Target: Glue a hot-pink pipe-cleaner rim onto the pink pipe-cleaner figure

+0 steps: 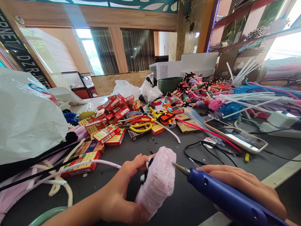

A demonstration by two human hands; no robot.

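Note:
My left hand (122,194) is closed around a pale pink fuzzy block (160,182), tilted above the dark table. Small black and white fuzzy bits sit on the block's left side, partly behind my fingers. My right hand (249,185) grips a blue hot glue gun (218,194), its body running off the lower edge. The metal nozzle meets or nearly meets the block's upper right edge; I cannot tell whether they touch. Shiny clear patches show on the block's upper end. A pale pink fuzzy stem (94,161) runs behind my left hand.
Red and yellow small boxes (115,135) are heaped at centre left, beside a white plastic bag (28,116). A phone (237,135) and black cable (188,153) lie at right. Small fuzzy dolls (188,94) and bundled stems (254,97) fill the back.

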